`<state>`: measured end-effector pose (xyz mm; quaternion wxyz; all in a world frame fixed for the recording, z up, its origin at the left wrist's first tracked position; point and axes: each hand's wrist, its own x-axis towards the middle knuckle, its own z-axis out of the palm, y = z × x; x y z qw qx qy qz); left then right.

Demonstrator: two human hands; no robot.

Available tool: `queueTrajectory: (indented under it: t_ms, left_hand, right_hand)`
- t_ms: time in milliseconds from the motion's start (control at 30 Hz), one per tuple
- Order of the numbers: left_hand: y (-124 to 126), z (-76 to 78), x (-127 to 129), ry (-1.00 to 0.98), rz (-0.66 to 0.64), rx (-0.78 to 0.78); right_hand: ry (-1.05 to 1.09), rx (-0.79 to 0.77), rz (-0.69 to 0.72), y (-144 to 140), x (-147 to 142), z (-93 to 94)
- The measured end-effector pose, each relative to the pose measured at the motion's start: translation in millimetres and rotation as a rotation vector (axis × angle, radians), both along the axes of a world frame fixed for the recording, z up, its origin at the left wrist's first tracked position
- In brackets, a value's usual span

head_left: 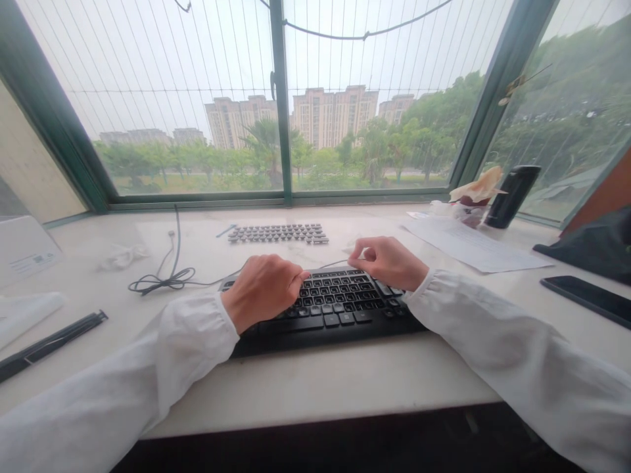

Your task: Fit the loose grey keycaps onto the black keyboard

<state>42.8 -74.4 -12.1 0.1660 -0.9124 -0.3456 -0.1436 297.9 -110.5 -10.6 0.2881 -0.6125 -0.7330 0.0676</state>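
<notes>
Here, the black keyboard [340,320]: it lies flat on the white table [315,387], right in front of the person, maybe so both hands can get to it. Many spots in the middle look like small squares with no tops, but some big keys along the bottom have theirs.
Loose key tops [279,232]: they sit in neat rows past the keyboard, near the window [283,131]. The rows look like a keyboard too, perhaps so each top is easy to find.
Left hand [263,286]: it is over the left part of the keyboard, with the fingers curled in and the thumb pointing to the middle. The fingertips are hidden, so I cannot tell if they hold anything.
Right hand [389,259]: it is at the top right of the keyboard. The thumb and first finger bend into a small ring, with their tips close together. I cannot tell if something tiny is between them.
Cord [172,280]: it is looped up on the left, maybe to keep it out of the way.
Phone [589,295] and paper [473,246]: they lie off to the right, apart from the keyboard.
</notes>
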Motion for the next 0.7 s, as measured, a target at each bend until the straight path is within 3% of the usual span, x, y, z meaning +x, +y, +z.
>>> queueTrajectory:
  t_ms: [300, 700]
  left_hand:
    - [10.2, 5.4, -5.8, -0.025, 0.043, 0.038]
    - [26.9, 11.9, -16.7, -0.13, 0.121, -0.078]
  right_hand:
    - [-0.07, 0.032, -0.107, 12.2, 12.1, -6.2]
    - [-0.217, 0.097, -0.226, 25.2, 33.4, -18.3]
